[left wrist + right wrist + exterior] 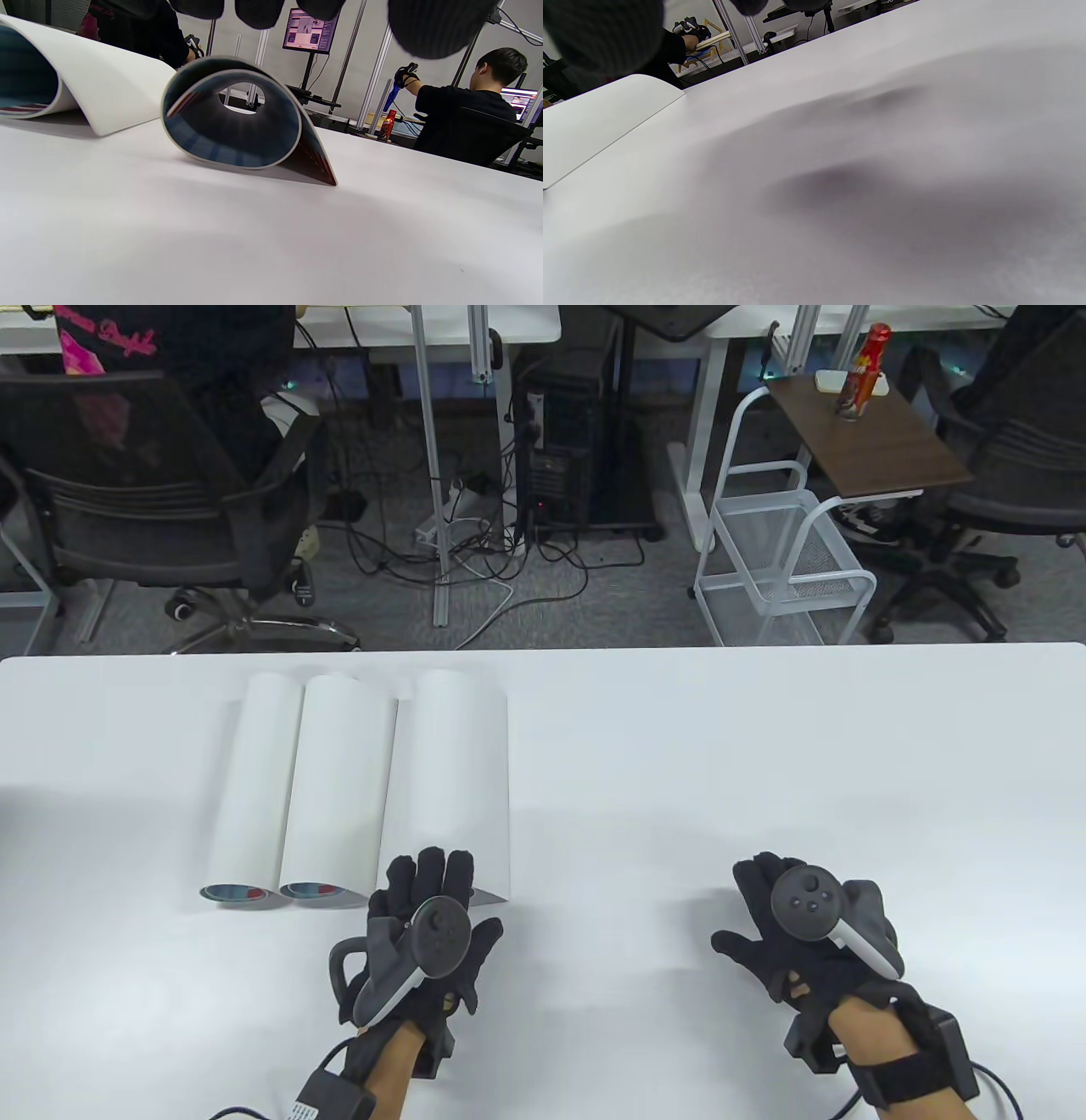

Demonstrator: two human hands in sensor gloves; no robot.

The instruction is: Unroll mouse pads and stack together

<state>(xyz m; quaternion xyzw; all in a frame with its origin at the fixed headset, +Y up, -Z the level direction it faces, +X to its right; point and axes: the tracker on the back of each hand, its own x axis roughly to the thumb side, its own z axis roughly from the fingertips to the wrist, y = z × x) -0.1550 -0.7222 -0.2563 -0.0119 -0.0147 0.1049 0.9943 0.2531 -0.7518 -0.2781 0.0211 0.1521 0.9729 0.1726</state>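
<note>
Three white rolled-up mouse pads (356, 780) lie side by side toward the desk's (679, 746) far-left area, none unrolled yet, so we're right at the start. Left hand (422, 933) hovers spread-fingered by the rightmost roll's near end, gripping nothing; right hand (806, 933) rests loose and empty. Next it probably needs to pin that loose edge and roll it flat.

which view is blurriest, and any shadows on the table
Right wrist view is softest: the table is hazy with dark smudged shadows. Left wrist view is sharp on the rolled mouse pad, though the fingers blur. Table view is crisp, with faint shadows.
</note>
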